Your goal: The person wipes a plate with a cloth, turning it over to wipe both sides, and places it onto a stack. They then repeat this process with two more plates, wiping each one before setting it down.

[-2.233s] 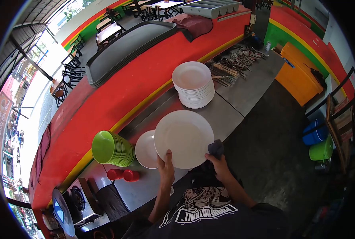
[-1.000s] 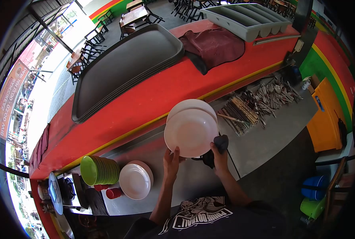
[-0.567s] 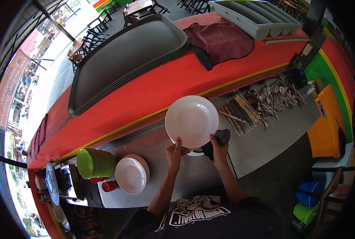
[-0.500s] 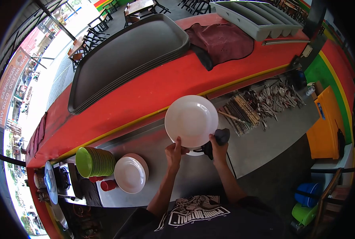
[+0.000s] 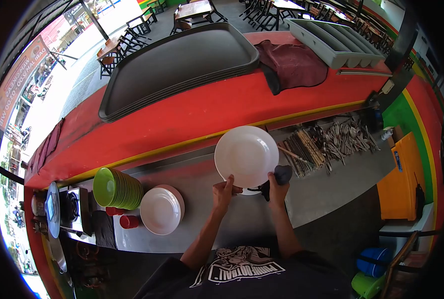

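Note:
A white plate (image 5: 247, 155) is held above the metal counter in both hands. My left hand (image 5: 224, 193) pinches its lower left rim, thumb on top. My right hand (image 5: 278, 189) grips the lower right rim, with a dark grey cloth (image 5: 283, 174) bunched in the same hand. Below the held plate, the edge of another white plate (image 5: 252, 193) shows; the rest of it is hidden. To the left on the counter stands a stack of white plates (image 5: 162, 211). Right of the held plate lie chopsticks (image 5: 302, 149) and a heap of spoons and forks (image 5: 349, 139).
A stack of dark trays (image 5: 182, 65), a maroon cloth (image 5: 294, 65) and a grey cutlery tray (image 5: 339, 45) rest on the red ledge. Green bowls (image 5: 116, 188), a red cup (image 5: 129, 222) and a stove (image 5: 76, 209) are at left. An orange container (image 5: 399, 182) stands at right.
The head view has shifted slightly, so the ledge and trays sit differently in the picture. Both hands still hold the plate by its near rim, with the dark cloth in the right.

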Demonstrator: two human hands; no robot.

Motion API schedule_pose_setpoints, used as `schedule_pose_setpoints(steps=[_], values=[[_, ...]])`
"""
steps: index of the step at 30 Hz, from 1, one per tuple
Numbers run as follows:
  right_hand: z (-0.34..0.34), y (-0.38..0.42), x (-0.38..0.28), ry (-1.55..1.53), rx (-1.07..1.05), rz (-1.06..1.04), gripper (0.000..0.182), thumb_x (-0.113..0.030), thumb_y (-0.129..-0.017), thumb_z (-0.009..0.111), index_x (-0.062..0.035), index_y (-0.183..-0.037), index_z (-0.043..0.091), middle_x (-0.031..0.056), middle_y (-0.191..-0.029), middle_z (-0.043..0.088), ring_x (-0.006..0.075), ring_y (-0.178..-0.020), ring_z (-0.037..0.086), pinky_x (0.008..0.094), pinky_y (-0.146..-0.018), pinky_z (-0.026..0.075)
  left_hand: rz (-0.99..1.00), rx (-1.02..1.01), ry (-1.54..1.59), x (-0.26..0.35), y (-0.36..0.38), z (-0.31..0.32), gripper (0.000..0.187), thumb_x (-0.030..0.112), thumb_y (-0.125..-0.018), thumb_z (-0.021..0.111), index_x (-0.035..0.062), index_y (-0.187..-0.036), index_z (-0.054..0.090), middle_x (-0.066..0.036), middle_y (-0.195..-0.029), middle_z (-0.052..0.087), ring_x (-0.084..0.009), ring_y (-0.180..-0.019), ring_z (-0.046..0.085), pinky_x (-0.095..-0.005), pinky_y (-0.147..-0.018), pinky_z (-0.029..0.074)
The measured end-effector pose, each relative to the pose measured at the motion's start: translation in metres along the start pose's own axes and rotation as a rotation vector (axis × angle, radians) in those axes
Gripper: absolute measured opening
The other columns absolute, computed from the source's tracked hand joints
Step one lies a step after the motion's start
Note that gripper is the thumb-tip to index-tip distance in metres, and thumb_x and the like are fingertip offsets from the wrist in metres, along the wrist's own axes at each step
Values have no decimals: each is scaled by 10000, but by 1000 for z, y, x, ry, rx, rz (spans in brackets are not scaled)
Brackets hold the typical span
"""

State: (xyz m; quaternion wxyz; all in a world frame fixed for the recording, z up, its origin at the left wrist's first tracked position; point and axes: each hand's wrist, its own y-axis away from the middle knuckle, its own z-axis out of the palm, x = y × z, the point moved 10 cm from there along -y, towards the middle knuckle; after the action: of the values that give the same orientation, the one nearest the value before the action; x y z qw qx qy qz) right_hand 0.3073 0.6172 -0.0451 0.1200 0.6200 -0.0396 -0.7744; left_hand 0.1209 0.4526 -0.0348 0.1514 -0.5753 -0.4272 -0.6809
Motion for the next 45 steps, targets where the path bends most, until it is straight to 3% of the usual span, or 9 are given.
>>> schedule_pose_setpoints(steps=[12, 19, 21, 22, 25, 29, 33, 37, 45], values=[[-28, 45, 8, -37, 276, 17, 457, -297, -902, 728, 29, -1193, 594, 66, -1158, 637, 177, -1004, 613, 339, -860, 495, -95, 52, 114, -54, 66, -70, 708, 634, -970, 472, -27, -844, 691, -149, -842, 720, -227, -742, 719, -326, -685, 555], [1, 108, -5, -124, 227, -420, 339, -199, -944, 666, 12, -1200, 593, 69, -1171, 617, 174, -1034, 585, 336, -937, 461, 21, 551, 177, -97, 123, -241, 540, 519, -1000, 515, 3, -944, 665, -112, -856, 707, -204, -769, 695, -316, -683, 544], [29, 142, 15, -38, 136, -335, 312, -185, -948, 661, 13, -1181, 598, 67, -1160, 614, 169, -1040, 574, 323, -941, 445, 159, 743, 145, -100, 137, -294, 451, 444, -1013, 540, 8, -995, 651, -98, -882, 707, -175, -765, 675, -300, -653, 538], [46, 159, 24, 3, 89, -298, 299, -178, -950, 658, 14, -1171, 600, 66, -1155, 613, 167, -1043, 569, 317, -943, 437, 186, 753, 63, -108, 138, -322, 392, 363, -969, 645, 5, -1119, 592, -123, -1007, 674, -222, -940, 641, -361, -751, 528], [116, 205, 78, 180, -241, -91, 305, -204, -922, 700, 6, -1126, 612, 42, -1068, 631, 145, -906, 576, 293, -833, 455, 386, 1038, -608, -89, 165, -380, 503, 341, -888, 748, -12, -1187, 549, -164, -1093, 611, -297, -1084, 567, -443, -886, 473], [176, 274, 134, 298, -392, -57, 394, -180, -885, 734, 27, -1171, 559, 75, -1077, 616, 163, -919, 585, 309, -833, 472, 260, 843, -400, -158, 129, -439, 729, 372, -812, 810, -34, -1297, 449, -207, -1165, 555, -374, -1141, 507, -485, -955, 423], [183, 312, 212, 385, -402, -68, 432, -155, -861, 753, 16, -1197, 543, 76, -1107, 607, 182, -956, 587, 311, -874, 466, 73, 349, -135, -181, 101, -428, 736, 297, -834, 801, -38, -1372, 426, -202, -1240, 617, -267, -1189, 582, -410, -980, 473], [187, 321, 200, 384, -374, -197, 303, -107, -865, 750, 6, -1091, 583, 54, -1056, 606, 137, -968, 562, 299, -858, 462, 318, 328, -139, -175, 97, -424, 657, 168, -903, 712, 12, -1449, 380, -169, -1235, 639, -238, -1152, 618, -379, -952, 499], [170, 332, 208, 417, -262, -95, 351, -108, -843, 776, 10, -1129, 610, 49, -1035, 641, 140, -921, 591, 287, -835, 469, 325, 271, 15, -186, 96, -421, 758, 137, -947, 636, 49, -1555, 191, -185, -1263, 613, -272, -1117, 630, -393, -950, 506]])
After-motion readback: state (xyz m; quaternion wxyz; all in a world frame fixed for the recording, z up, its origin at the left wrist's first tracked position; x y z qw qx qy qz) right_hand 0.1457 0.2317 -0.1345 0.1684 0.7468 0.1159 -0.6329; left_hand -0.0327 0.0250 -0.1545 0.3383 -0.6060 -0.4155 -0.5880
